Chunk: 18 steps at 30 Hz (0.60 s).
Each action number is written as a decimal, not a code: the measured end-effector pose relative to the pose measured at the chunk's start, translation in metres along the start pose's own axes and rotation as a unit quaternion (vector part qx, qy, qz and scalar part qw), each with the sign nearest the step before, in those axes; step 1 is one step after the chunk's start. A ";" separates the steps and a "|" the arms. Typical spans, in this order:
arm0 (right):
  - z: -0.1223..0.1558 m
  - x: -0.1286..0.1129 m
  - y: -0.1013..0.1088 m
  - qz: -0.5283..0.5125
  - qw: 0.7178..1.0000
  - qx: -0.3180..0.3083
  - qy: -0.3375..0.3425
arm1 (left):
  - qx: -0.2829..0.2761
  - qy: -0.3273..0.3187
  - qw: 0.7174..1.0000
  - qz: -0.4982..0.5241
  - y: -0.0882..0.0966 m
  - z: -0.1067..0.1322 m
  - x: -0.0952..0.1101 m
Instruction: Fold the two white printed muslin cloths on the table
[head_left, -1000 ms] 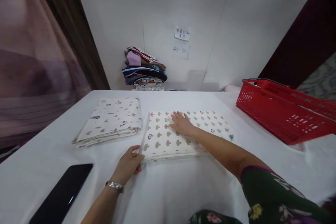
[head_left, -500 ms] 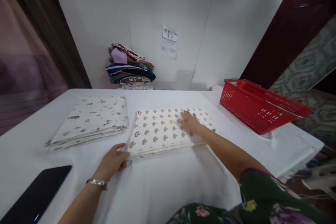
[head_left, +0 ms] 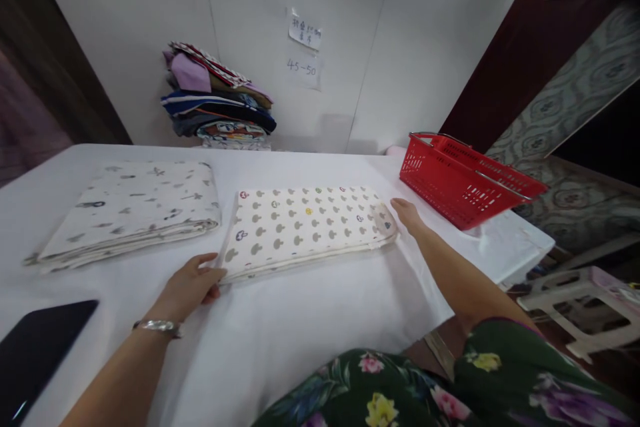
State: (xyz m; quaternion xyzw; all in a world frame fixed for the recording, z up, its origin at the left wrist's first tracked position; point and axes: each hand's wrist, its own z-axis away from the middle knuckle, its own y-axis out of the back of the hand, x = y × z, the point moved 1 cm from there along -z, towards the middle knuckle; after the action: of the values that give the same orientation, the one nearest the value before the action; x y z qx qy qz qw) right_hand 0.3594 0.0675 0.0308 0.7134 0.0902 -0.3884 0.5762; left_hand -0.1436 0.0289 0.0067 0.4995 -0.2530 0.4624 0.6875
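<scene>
A folded white cloth (head_left: 305, 230) printed with grey mushrooms and a few coloured ones lies flat on the white-covered table in front of me. My left hand (head_left: 193, 283) is at its near left corner, fingers bent and closed about the edge. Just beyond the cloth's right edge is my right hand (head_left: 406, 213), its fingers stretched out and holding nothing; part of it is hidden by its own angle. To the left lies another folded white cloth (head_left: 145, 203) with a small grey print, touched by neither hand.
A red plastic basket (head_left: 450, 193) with metal handles stands at the table's right end. Piled fabrics (head_left: 220, 100) rise by the back wall. A black flat device (head_left: 45, 353) lies front left. Paper notes (head_left: 304, 70) hang on the wall. A pale stool (head_left: 580, 307) stands right.
My right hand has slid from the top of the mushroom-print cloth to beyond its right edge. My left hand stays at the near left corner. The view has shifted.
</scene>
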 end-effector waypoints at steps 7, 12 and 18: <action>0.031 0.032 0.023 -0.072 0.987 -0.063 -0.130 | 0.011 0.004 1.000 -0.027 -0.002 -0.004 -0.001; 0.038 0.031 0.017 -0.088 0.977 -0.105 -0.162 | 0.008 -0.009 1.000 -0.016 0.000 -0.008 -0.005; 0.038 0.027 0.014 -0.108 0.967 -0.143 -0.183 | -0.002 -0.018 1.000 -0.011 0.001 -0.012 -0.010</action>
State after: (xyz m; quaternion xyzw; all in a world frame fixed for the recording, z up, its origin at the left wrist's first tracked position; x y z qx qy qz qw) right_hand 0.3689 0.0205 0.0217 0.5266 0.1143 -0.5551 0.6336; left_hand -0.1502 0.0367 -0.0054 0.5096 -0.2608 0.4451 0.6886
